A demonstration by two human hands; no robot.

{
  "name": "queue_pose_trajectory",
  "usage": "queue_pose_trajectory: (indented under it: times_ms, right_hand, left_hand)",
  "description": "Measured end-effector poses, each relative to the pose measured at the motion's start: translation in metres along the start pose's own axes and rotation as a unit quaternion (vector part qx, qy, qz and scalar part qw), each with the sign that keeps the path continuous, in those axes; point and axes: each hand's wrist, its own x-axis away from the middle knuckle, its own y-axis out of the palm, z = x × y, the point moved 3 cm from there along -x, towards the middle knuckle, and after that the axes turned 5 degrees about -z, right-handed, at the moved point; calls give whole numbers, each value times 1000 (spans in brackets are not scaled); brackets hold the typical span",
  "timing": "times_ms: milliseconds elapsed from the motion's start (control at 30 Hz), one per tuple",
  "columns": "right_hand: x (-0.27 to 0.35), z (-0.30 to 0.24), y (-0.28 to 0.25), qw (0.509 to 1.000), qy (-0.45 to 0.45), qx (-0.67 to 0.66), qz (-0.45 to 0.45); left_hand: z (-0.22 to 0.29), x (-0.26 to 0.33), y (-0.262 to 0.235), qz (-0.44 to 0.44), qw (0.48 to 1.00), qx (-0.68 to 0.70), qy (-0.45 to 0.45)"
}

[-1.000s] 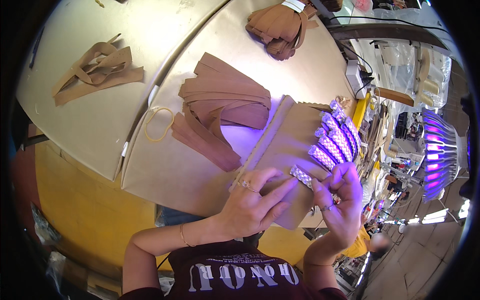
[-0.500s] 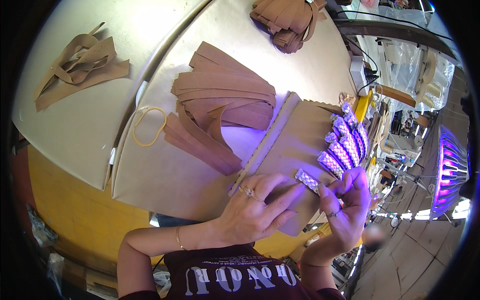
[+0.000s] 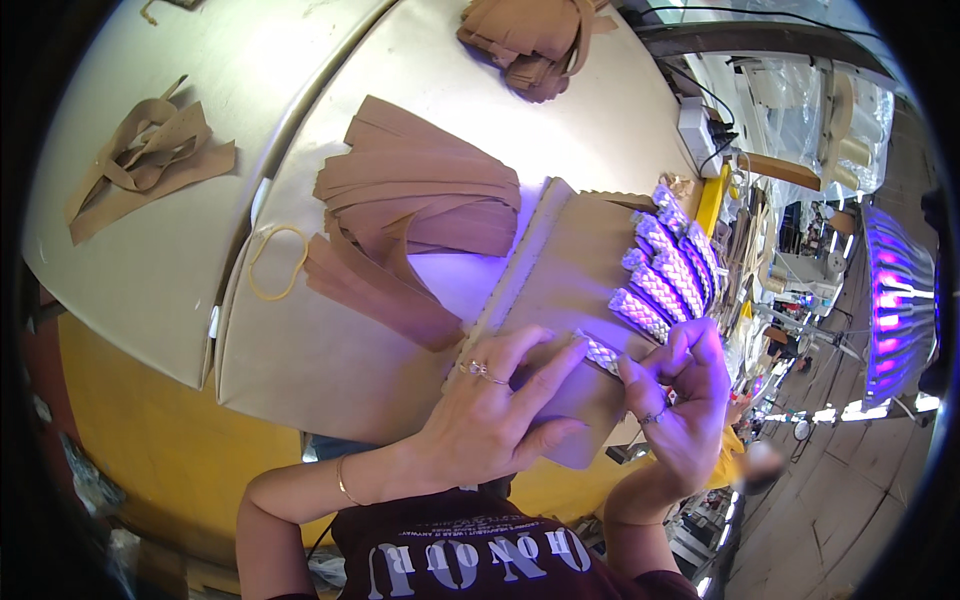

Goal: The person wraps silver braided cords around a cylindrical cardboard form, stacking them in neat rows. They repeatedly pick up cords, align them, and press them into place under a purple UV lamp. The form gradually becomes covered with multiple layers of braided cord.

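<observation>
A short pale braided strip lies near the front of a tan panel, tinted violet by the light. My right hand is closed in a pinch at the strip's right end; its fingers hide that end. My left hand rests on the panel with fingers spread, the index fingertip at the strip's left end. Farther back on the panel, several similar braided strips lie fanned side by side, their right ends past its right part. A raised seam-like band edges the panel's left side.
Brown flat strips lie fanned left of the panel, beside a yellow rubber band. A brown strip bundle sits at the back, and tangled tan strips at far left. A glowing violet lamp stands right. Another person is in the background.
The view has shifted, so the table's things appear farther left. My left index fingertip has come to the braided strip's left end. My right hand keeps its pinch.
</observation>
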Motion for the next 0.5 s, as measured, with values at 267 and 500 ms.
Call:
queue_pose_trajectory:
  times_ms: [267,500]
  right_hand:
    - [26,16,-50,990,-26,137,-1]
    - [26,49,-59,997,-58,51,23]
  left_hand:
    - [5,-2,-4,-2,999,-47,16]
    - [13,-4,-5,-11,996,-92,-3]
